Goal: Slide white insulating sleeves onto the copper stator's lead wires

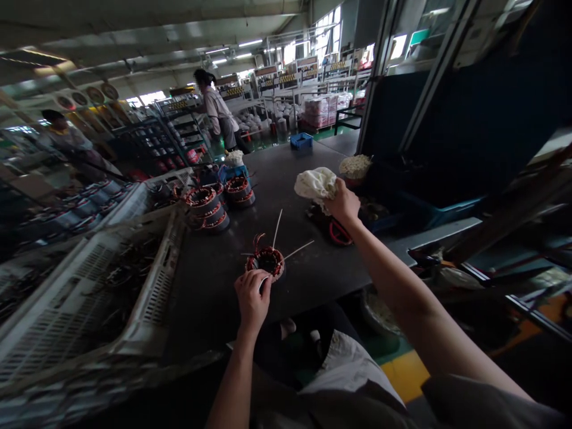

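Head view shows the left hand (251, 298) pinching the near rim of a wound motor stator (267, 261) by the table (214, 280) front edge, bare tabletop around it, while farther off the right hand (344, 202) grips a white cloth (315, 182) before stacked stators (208, 208).

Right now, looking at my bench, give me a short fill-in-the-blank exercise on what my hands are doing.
1. The left hand touches the wound stator on the dark ____.
2. The right hand grips a bundle of white ____.
3. Thin white strips stick out of the ____.

Missing words: table; cloth; stator
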Demonstrator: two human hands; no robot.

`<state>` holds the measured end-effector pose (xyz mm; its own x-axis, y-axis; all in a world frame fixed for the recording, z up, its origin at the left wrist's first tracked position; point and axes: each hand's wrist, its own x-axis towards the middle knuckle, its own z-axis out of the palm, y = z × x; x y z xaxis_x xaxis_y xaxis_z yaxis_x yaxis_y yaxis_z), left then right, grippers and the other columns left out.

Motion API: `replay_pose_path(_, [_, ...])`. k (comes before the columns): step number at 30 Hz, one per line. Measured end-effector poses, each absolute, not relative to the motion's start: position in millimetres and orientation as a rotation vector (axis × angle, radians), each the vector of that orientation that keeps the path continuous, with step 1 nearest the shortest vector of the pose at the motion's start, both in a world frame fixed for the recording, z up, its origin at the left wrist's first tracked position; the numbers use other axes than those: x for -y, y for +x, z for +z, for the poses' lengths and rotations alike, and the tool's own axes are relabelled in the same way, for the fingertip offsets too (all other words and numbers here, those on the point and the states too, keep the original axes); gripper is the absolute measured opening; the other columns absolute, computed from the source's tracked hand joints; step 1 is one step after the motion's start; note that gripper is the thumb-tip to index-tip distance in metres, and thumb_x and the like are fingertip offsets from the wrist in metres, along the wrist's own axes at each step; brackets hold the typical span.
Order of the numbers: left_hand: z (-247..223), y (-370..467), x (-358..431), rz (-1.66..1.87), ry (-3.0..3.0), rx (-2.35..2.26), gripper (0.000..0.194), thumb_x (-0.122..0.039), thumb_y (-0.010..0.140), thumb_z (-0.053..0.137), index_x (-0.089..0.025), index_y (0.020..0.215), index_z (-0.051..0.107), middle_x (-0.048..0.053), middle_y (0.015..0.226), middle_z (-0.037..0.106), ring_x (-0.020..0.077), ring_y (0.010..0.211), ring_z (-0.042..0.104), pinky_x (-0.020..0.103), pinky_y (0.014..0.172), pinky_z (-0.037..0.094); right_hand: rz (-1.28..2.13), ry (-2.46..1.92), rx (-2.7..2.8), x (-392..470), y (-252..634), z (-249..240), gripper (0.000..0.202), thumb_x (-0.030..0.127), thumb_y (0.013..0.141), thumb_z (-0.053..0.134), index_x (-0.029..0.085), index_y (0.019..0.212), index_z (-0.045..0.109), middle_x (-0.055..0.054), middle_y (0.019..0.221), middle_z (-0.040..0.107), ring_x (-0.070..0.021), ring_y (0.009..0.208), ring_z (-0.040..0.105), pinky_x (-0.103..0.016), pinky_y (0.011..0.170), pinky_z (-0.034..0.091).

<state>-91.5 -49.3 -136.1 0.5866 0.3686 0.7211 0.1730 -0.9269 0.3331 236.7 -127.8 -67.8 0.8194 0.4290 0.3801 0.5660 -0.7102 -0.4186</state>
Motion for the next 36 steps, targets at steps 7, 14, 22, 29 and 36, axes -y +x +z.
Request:
replay_pose_path(7, [-136, -95, 51, 1.225, 2.578, -0.479, 0.017, -0.025, 0.101, 0.049, -0.019, 0.089, 0.061, 0.005, 0.093, 0.066, 0.0209, 0.093, 0.061, 0.038, 0.089, 0.041, -0.244, -2.438, 0.792, 77, 193, -85, 0.059, 0.027, 0.085, 0.055, 0.019, 0.141, 0.038, -0.014, 0.116, 0.062, -0.0298, 0.097, 0.062, -0.035, 0.074, 0.046])
replay_pose_path(14, [-142, -104, 61, 1.121, 2.52, -0.67, 0.008, -0.018, 0.095, 0.057, -0.02, 0.088, 0.061, 0.005, 0.093, 0.066, 0.0208, 0.094, 0.06, 0.041, 0.093, 0.039, -0.381, -2.391, 0.783, 83, 196, -106, 0.054, 0.034, 0.087, 0.052, 0.014, 0.137, 0.045, -0.02, 0.106, 0.063, -0.0328, 0.089, 0.063, -0.039, 0.065, 0.043])
replay_pose_path(22, [-152, -106, 63, 1.085, 2.535, -0.735, 0.008, -0.016, 0.09, 0.068, -0.02, 0.09, 0.061, 0.0, 0.096, 0.067, 0.0176, 0.099, 0.06, 0.039, 0.097, 0.036, -0.538, -2.326, 1.058, 68, 227, -177, 0.066, 0.061, 0.086, 0.042, 0.014, 0.13, 0.053, -0.03, 0.091, 0.063, -0.0482, 0.083, 0.062, -0.052, 0.056, 0.037])
replay_pose_path(29, [-146, -105, 63, 1.117, 2.486, -0.665, 0.011, -0.011, 0.089, 0.066, -0.021, 0.09, 0.06, 0.001, 0.093, 0.066, 0.0199, 0.097, 0.059, 0.04, 0.094, 0.036, -0.511, -2.298, 1.216, 91, 207, -159, 0.084, 0.068, 0.082, 0.053, 0.007, 0.139, 0.044, -0.029, 0.108, 0.062, -0.0431, 0.086, 0.063, -0.045, 0.058, 0.041])
replay_pose_path(36, [-139, -106, 65, 1.102, 2.486, -0.675, 0.011, -0.009, 0.091, 0.06, -0.019, 0.088, 0.058, 0.003, 0.094, 0.065, 0.0212, 0.096, 0.058, 0.04, 0.094, 0.035, -0.306, -2.406, 0.936, 146, 213, -140, 0.053, 0.048, 0.093, 0.033, 0.013, 0.122, 0.058, -0.023, 0.116, 0.058, -0.0377, 0.108, 0.058, -0.046, 0.074, 0.05])
